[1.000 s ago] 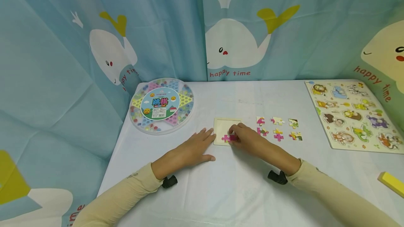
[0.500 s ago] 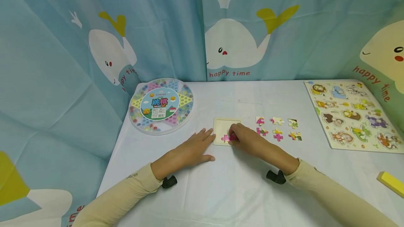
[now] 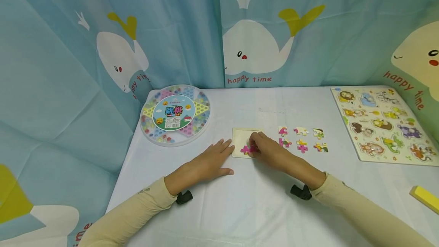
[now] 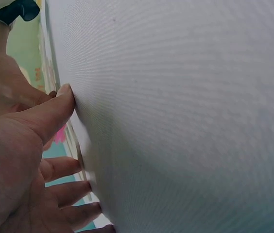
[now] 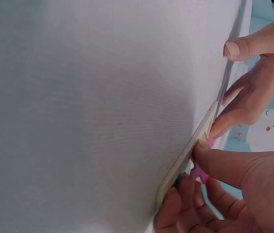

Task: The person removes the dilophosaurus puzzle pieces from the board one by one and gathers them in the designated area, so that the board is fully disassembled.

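Note:
A small square puzzle tray (image 3: 242,136) with a pale bare base lies flat on the white table. My left hand (image 3: 214,160) rests with spread, straight fingers, fingertips right at the tray's left edge. Over the tray's lower right part, the thumb and fingers of my right hand (image 3: 271,151) pinch a pink jigsaw piece (image 5: 200,174), partly hidden by the fingers. In the head view, pink jigsaw shapes (image 3: 245,149) show just left of those fingertips, inside the tray. The right wrist view has the thumb close at the tray rim (image 5: 178,165).
Several loose jigsaw pieces (image 3: 302,148) lie in two rows right of the tray. A round Chinese checkers box (image 3: 202,134) stands at the back left. An animal peg puzzle board (image 3: 372,123) is at the right, with a yellow block (image 3: 425,199) nearer the front.
My right fingertips have shifted slightly upward in the head view, and the pink jigsaw piece has turned or tilted a little. The left hand stays in place.

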Motion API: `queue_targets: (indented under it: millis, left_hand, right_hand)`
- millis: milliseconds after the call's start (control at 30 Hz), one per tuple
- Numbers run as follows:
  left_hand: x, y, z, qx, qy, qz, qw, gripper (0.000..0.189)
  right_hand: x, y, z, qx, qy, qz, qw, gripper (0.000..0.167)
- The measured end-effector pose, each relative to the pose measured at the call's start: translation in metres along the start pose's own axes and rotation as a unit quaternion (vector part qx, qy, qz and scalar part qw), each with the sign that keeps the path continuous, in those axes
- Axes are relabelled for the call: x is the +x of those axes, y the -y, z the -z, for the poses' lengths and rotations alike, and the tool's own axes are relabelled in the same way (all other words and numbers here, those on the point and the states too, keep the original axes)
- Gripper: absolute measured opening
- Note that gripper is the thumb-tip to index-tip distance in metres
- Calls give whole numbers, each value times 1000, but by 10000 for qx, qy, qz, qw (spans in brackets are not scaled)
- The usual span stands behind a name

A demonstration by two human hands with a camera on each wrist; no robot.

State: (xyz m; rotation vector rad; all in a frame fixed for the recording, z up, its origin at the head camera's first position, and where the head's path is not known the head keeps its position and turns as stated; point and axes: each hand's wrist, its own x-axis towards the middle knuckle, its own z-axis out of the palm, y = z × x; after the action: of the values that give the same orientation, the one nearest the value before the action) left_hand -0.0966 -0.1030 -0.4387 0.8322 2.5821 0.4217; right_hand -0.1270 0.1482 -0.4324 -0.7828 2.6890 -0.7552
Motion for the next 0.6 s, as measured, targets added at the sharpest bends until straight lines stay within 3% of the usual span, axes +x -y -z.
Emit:
queue_targets:
  millis: [367,600]
  left_hand:
    - [0,0,1,1,36,36,10000,82]
    - [0,-2,2,19,81,45,10000,82]
  right_hand:
    - [-3,-5,3,354,-176,441,9982,15]
    - [-9,-7,20,637,-214,267,9974,11]
